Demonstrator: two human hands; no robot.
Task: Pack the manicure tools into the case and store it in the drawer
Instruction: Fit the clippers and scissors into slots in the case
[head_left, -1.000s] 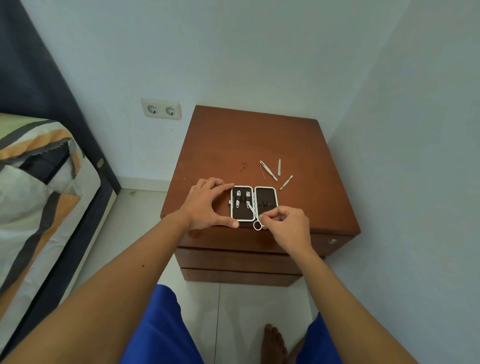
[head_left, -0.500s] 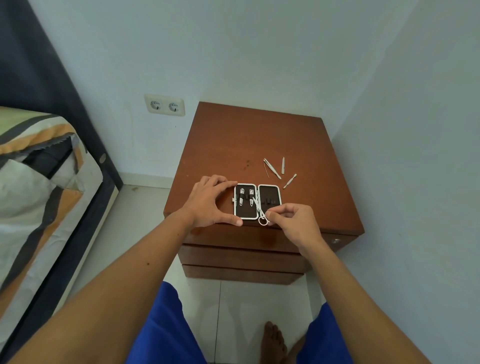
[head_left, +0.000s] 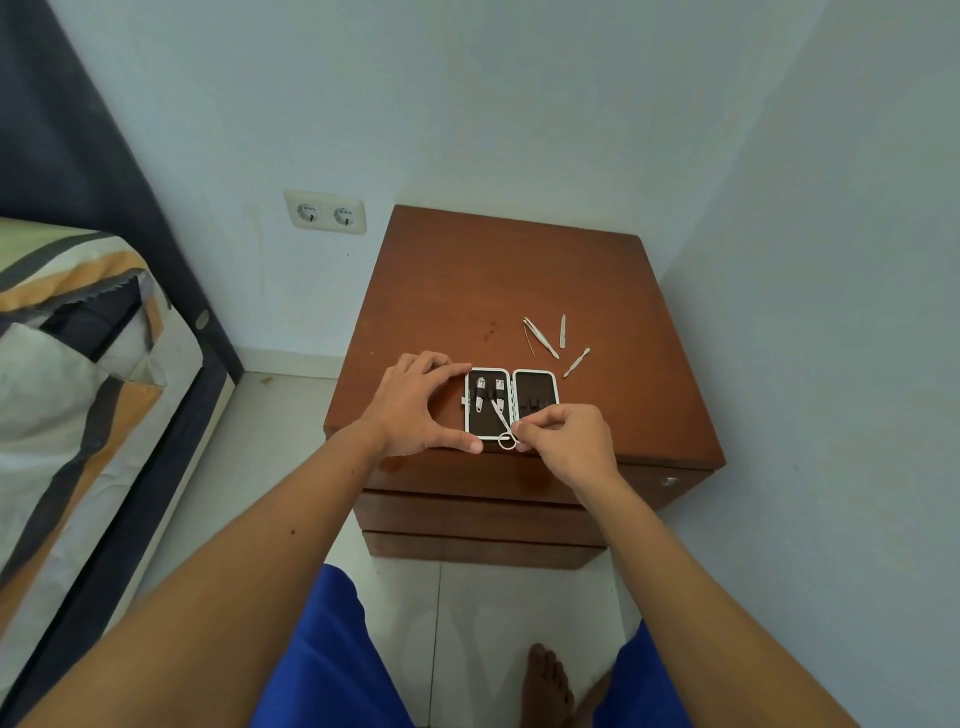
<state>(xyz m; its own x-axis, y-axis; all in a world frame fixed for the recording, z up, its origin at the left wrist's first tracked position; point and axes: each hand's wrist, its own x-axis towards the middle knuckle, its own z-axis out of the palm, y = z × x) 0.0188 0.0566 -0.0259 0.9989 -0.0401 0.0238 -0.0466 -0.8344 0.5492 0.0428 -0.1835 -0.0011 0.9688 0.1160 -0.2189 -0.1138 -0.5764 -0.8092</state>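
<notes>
An open manicure case (head_left: 535, 387) with a white rim and dark lining lies near the front edge of a brown wooden nightstand (head_left: 493, 280). Two clippers sit in its left half. My left hand (head_left: 415, 405) grips the case's left side, index finger on the far corner and thumb on the near corner. My right hand (head_left: 563, 441) pinches the ring handle of small scissors (head_left: 503, 423), whose blades slant up over the left half. Loose tools lie behind the case: tweezers (head_left: 541, 338), a small file (head_left: 562, 331), a cuticle pusher (head_left: 576, 362).
The nightstand has stacked drawers (head_left: 478, 519) below its top, with a metal knob (head_left: 670, 481) on the top one. It stands in a wall corner. A wall socket (head_left: 326, 212) is to the left, a bed (head_left: 78, 389) further left. My bare foot (head_left: 548, 686) is on the tiled floor.
My right hand has brought the scissors from the case's near edge up over the left half, blades now slanting into it. My left hand stays on the case.
</notes>
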